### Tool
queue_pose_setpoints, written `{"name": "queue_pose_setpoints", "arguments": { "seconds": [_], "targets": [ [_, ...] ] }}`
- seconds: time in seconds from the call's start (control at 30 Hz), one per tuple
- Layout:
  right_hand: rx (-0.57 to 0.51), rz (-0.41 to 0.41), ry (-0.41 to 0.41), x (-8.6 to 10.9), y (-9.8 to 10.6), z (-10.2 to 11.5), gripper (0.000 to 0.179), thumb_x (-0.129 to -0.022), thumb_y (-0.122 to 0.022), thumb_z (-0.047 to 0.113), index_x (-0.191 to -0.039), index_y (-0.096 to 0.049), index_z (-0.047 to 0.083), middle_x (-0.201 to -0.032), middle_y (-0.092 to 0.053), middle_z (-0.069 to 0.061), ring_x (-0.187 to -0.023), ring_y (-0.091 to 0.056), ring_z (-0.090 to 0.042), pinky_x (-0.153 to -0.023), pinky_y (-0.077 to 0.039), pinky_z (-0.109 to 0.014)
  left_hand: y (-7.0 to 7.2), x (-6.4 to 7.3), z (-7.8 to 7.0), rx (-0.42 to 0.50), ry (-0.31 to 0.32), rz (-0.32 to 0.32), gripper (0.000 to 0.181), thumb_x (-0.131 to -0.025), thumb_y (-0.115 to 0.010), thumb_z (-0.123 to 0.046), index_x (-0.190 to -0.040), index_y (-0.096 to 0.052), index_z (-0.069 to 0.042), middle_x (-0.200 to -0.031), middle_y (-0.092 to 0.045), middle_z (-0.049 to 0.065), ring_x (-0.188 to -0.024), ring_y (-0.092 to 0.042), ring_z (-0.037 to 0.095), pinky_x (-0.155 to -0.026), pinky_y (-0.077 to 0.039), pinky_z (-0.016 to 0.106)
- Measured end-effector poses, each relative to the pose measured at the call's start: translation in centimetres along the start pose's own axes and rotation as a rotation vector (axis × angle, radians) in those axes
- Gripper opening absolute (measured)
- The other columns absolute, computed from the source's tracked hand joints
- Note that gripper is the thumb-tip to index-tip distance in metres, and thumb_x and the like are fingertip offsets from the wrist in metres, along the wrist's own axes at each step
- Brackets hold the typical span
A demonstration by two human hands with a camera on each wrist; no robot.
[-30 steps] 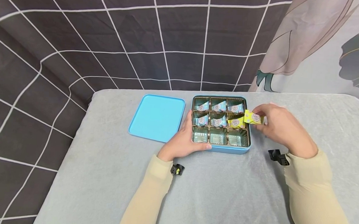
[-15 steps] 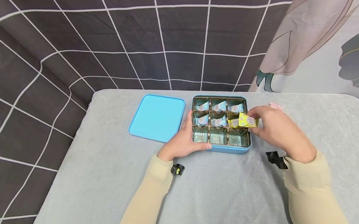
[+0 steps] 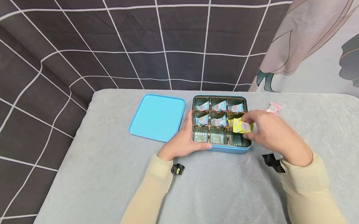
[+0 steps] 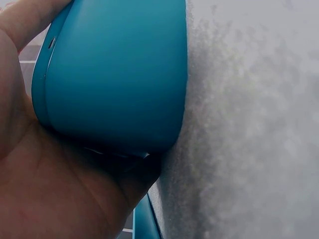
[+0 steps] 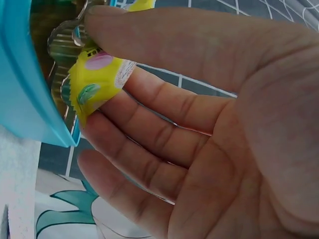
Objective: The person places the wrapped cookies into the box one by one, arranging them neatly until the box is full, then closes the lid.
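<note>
Your left hand [image 3: 183,141] grips the box [image 3: 230,149]; your right hand [image 3: 272,134] pinches a yellow candy [image 3: 241,126] over it. In its compartments lie five blue candies [image 3: 219,106] and another yellow one [image 3: 230,122].

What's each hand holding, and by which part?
Right hand: a yellow packet, pinched near its right end (head view). Left hand: the blue box, held around its near left corner.

Blue sweets [image 3: 201,120], five; yellow sweets [image 3: 242,125], two; pink sweet [image 3: 275,107], one; tin [image 3: 230,150], one; compartments [image 3: 218,137], nine; lid [image 3: 157,117], one; hands [image 3: 277,135], two.
</note>
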State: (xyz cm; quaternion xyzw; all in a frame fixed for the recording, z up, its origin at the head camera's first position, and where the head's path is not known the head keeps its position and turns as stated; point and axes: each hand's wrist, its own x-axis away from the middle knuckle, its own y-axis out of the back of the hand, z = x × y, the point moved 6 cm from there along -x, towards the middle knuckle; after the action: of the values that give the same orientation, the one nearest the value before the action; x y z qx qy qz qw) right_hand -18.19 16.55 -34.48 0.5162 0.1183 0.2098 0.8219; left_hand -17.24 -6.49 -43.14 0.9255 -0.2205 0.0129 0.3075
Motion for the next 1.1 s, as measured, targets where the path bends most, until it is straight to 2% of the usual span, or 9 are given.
{"name": "queue_pose_setpoints", "arguments": {
  "seconds": [0.3, 0.5, 0.87, 1.1],
  "targets": [
    [0.023, 0.004, 0.025, -0.1, -0.4, 0.8, 0.041, -0.074, -0.086, 0.006, -0.110, -0.068, -0.002, -0.098, -0.069, -0.009, -0.092, -0.062, -0.029, -0.085, -0.049, -0.050, 0.0, 0.0, -0.2, -0.007, -0.003, -0.003, 0.133, -0.082, -0.080, -0.053, -0.158, 0.021, -0.013, -0.167, 0.019, 0.004, -0.153, 0.002, 0.019, -0.119, -0.021, 0.048],
    [0.051, 0.021, 0.055, -0.2, -0.9, 1.4, 0.040, -0.073, -0.086, 0.005, -0.108, -0.068, -0.002, -0.101, -0.070, -0.010, -0.094, -0.063, -0.030, -0.086, -0.050, -0.050, 0.1, 0.0, -0.2, -0.004, -0.005, -0.004, 0.133, -0.081, -0.080, -0.052, -0.158, 0.022, -0.013, -0.167, 0.018, 0.005, -0.153, 0.002, 0.019, -0.119, -0.022, 0.048],
    [0.071, 0.050, 0.045, -0.1, -1.6, 1.4, 0.037, -0.073, -0.085, 0.004, -0.106, -0.069, 0.002, -0.092, -0.067, -0.002, -0.080, -0.057, -0.022, -0.075, -0.049, -0.044, 0.0, 0.0, -0.2, -0.003, 0.000, -0.003, 0.133, -0.082, -0.080, -0.052, -0.158, 0.022, -0.013, -0.167, 0.019, 0.004, -0.153, 0.001, 0.020, -0.119, -0.023, 0.048],
    [0.072, 0.057, 0.046, -0.2, -1.7, 1.4, 0.035, -0.072, -0.085, 0.002, -0.103, -0.068, 0.004, -0.088, -0.065, 0.000, -0.077, -0.056, -0.021, -0.073, -0.049, -0.043, 0.1, -0.1, -0.1, 0.004, -0.005, -0.005, 0.134, -0.081, -0.081, -0.050, -0.158, 0.022, -0.013, -0.167, 0.018, 0.005, -0.152, 0.002, 0.019, -0.119, -0.022, 0.048]
  ]
}}
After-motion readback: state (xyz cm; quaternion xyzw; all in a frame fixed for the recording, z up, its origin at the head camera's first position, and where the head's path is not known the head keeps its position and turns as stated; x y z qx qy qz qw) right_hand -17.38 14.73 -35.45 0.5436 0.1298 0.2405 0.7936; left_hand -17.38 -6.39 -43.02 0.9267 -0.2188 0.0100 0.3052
